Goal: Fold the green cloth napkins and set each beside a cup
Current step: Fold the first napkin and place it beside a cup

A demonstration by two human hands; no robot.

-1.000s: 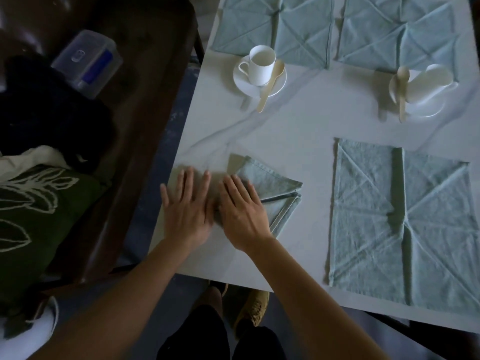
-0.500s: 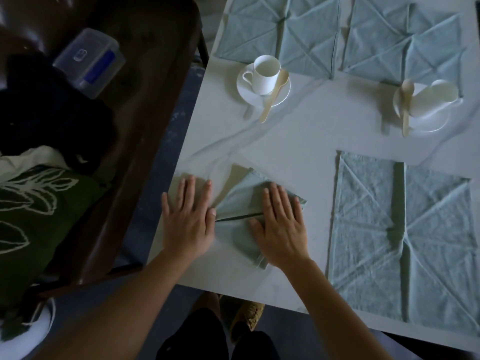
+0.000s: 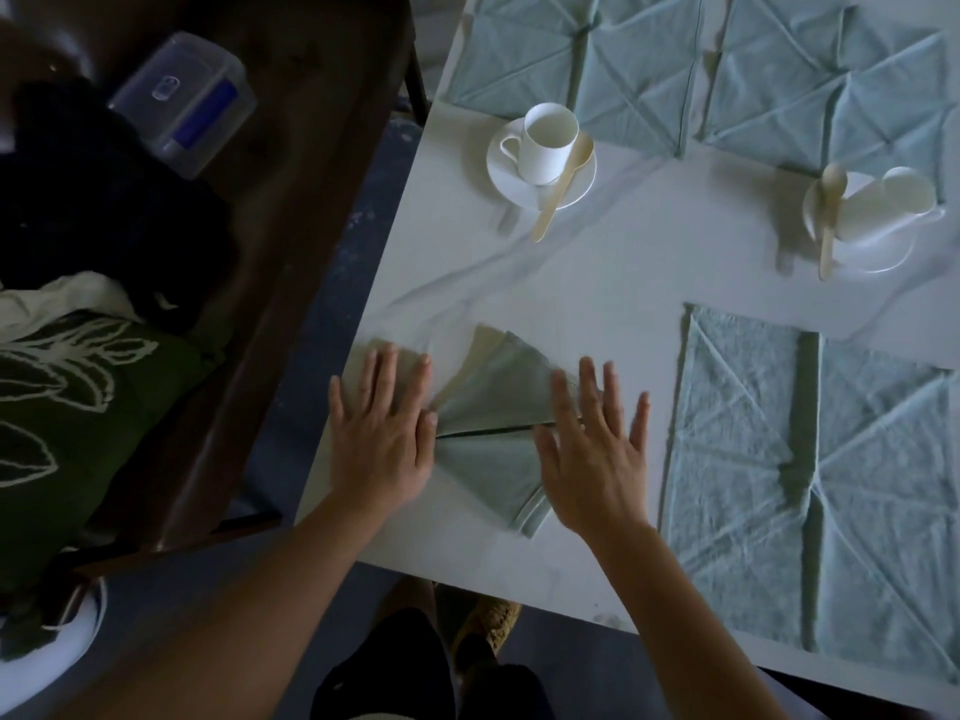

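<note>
White table (image 3: pixel 623 283) fills the right side; dark wooden bench (image 3: pixel 291 174) on the left. Open napkin (image 3: pixel 810 485), pale green and creased, lies flat at the near right, partly over the near table edge. Far-left napkin (image 3: pixel 571 65) and far-right napkin (image 3: pixel 831 80) lie flat side by side at the far edge. Green leaf-print cushion (image 3: pixel 78 407) is on the bench, near left.

Folded napkin (image 3: pixel 493 407) sits at the near left of the table in a fan-like wedge of two flaps with a dark seam between, well apart from both cups. Left hand (image 3: pixel 384 433) lies flat, fingers straight, pressing the napkin's left end at the table edge. Right hand (image 3: pixel 592 454) is flat with fingers spread over the napkin's right edge; blurred, so cannot tell if pressing or just above.

Clear plastic box (image 3: pixel 182 101) is on the bench, far left. Upright cup (image 3: pixel 548 142) stands on a saucer (image 3: pixel 511 184), just near the far-left napkin, with a wooden spoon (image 3: pixel 561 189) leaning on the saucer. Tipped cup (image 3: pixel 883 205) lies on its side on a second saucer (image 3: pixel 883 252), second spoon (image 3: pixel 831 215) beside it.
</note>
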